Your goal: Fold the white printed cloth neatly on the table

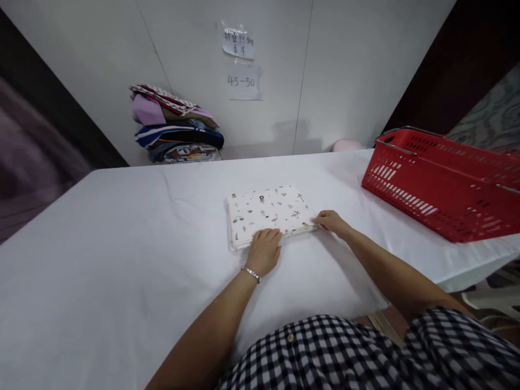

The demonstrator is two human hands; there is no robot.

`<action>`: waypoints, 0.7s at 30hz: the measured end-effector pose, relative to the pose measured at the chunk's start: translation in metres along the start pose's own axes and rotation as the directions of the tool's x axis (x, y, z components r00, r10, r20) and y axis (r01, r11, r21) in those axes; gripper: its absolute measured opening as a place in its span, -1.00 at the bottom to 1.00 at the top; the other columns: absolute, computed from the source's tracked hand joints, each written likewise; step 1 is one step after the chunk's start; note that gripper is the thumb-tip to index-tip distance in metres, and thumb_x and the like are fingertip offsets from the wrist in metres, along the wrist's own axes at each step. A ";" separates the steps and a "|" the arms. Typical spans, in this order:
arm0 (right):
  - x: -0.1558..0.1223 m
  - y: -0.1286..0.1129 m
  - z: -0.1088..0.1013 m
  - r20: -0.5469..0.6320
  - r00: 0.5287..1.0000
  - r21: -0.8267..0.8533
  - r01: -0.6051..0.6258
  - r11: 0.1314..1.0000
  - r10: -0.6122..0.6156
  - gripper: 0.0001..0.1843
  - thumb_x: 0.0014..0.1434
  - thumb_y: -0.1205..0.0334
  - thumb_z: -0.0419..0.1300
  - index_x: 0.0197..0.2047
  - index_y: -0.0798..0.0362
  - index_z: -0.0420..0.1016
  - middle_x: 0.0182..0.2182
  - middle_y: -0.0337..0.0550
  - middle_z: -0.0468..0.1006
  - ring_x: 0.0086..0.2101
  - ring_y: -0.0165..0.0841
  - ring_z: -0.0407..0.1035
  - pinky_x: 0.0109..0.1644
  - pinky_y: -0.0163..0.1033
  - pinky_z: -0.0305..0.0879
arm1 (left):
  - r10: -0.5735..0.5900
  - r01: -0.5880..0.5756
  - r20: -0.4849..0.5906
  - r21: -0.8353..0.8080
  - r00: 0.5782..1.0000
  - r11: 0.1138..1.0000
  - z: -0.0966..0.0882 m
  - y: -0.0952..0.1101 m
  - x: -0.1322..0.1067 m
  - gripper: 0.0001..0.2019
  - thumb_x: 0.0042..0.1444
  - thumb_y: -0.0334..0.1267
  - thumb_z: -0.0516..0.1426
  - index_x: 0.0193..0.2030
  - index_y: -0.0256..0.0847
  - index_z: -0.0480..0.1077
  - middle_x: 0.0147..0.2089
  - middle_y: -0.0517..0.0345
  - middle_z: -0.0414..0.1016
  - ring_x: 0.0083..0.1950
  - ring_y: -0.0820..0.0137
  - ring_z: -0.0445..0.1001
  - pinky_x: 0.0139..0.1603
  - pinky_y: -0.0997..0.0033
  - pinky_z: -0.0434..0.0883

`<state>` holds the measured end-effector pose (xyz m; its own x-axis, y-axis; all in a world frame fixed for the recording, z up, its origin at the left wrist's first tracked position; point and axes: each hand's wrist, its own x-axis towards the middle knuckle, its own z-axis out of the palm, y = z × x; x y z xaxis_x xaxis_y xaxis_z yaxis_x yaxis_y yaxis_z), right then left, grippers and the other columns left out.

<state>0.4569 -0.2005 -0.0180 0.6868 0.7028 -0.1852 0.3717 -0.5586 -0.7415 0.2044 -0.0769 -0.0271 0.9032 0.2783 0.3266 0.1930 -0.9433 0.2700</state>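
A white cloth (268, 211) with small scattered prints lies folded into a flat rectangle on the white-covered table (122, 260). My left hand (265, 250) rests on its near edge, fingers laid over the fabric and a silver bracelet at the wrist. At the cloth's near right corner, my right hand (328, 221) pinches the edge between thumb and fingers. Several folded layers show along the near side.
On the right of the table stands a red plastic basket (426, 184) with metal handles. Folded fabrics (179, 127) are piled beyond the far edge, against the wall. Paper signs (245, 81) hang on that wall.
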 end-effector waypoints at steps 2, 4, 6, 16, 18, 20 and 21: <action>-0.007 -0.011 0.001 -0.078 0.993 -0.087 0.077 0.993 -0.084 -0.81 -0.05 0.13 0.21 -0.39 0.08 0.45 -0.44 -0.13 0.49 -0.40 -0.33 0.35 -0.35 -0.26 0.24 | 0.002 -0.002 -0.001 -0.003 1.000 1.000 0.000 0.000 0.000 -0.64 0.08 -0.38 0.05 0.06 -0.15 0.28 0.12 0.09 0.34 0.13 0.25 0.22 0.13 0.14 0.17; -0.015 -0.025 0.007 -0.139 0.944 -0.229 0.262 0.938 -0.298 -0.68 0.03 0.13 0.16 -0.14 0.05 0.44 -0.15 -0.05 0.49 -0.14 -0.22 0.34 -0.11 -0.15 0.26 | -0.003 0.003 -0.002 -0.005 1.000 1.000 0.000 0.001 0.001 -0.64 0.08 -0.38 0.05 0.05 -0.15 0.28 0.12 0.08 0.34 0.13 0.25 0.21 0.13 0.13 0.16; -0.022 -0.039 0.019 -0.113 0.831 -0.356 0.478 0.803 -0.545 -0.56 0.14 0.08 0.06 0.07 0.04 0.32 0.07 -0.01 0.36 0.07 -0.20 0.21 0.09 -0.08 0.17 | -0.006 0.006 0.003 -0.008 1.000 1.000 -0.001 0.002 0.001 -0.64 0.08 -0.37 0.05 0.06 -0.15 0.27 0.11 0.08 0.34 0.13 0.25 0.21 0.13 0.13 0.16; -0.016 -0.027 0.060 0.228 0.760 -0.630 0.591 0.503 -0.608 -0.35 0.24 -0.15 -0.17 0.27 0.03 0.08 0.27 0.03 0.05 0.24 -0.14 -0.07 0.23 0.10 -0.11 | -0.010 0.011 0.035 -0.030 0.999 1.000 -0.005 0.006 -0.002 -0.64 0.06 -0.40 0.06 0.03 -0.14 0.28 0.10 0.08 0.33 0.13 0.28 0.22 0.12 0.16 0.17; -0.016 -0.020 0.059 0.217 0.740 -0.646 0.598 0.475 -0.636 -0.35 0.24 -0.16 -0.17 0.27 0.02 0.08 0.26 0.01 0.07 0.23 -0.15 -0.05 0.23 0.08 -0.10 | -0.012 0.013 0.037 -0.036 0.999 0.999 -0.004 0.005 -0.002 -0.66 0.06 -0.40 0.06 0.01 -0.14 0.29 0.08 0.09 0.35 0.11 0.29 0.23 0.11 0.17 0.18; -0.017 -0.016 0.058 0.204 0.721 -0.659 0.601 0.452 -0.662 -0.36 0.24 -0.16 -0.17 0.26 0.03 0.09 0.25 0.01 0.10 0.23 -0.16 -0.03 0.23 0.07 -0.09 | -0.008 0.009 0.028 -0.044 1.000 0.999 -0.004 0.003 -0.003 -0.69 0.08 -0.41 0.04 -0.01 -0.16 0.31 0.04 0.10 0.38 0.08 0.29 0.25 0.09 0.20 0.20; -0.018 -0.015 0.058 0.199 0.715 -0.665 0.601 0.444 -0.670 -0.36 0.24 -0.15 -0.17 0.26 0.03 0.10 0.25 0.01 0.11 0.22 -0.16 -0.02 0.23 0.06 -0.09 | -0.006 0.007 0.022 -0.048 1.000 0.999 -0.004 0.002 -0.003 -0.70 0.08 -0.41 0.03 -0.03 -0.17 0.32 0.01 0.10 0.39 0.06 0.30 0.26 0.08 0.21 0.21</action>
<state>0.4029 -0.1786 -0.0406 0.1177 0.9646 0.2359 0.9929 -0.1184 -0.0115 0.2007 -0.0784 -0.0236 0.9103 0.2796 0.3053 0.1806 -0.9318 0.3149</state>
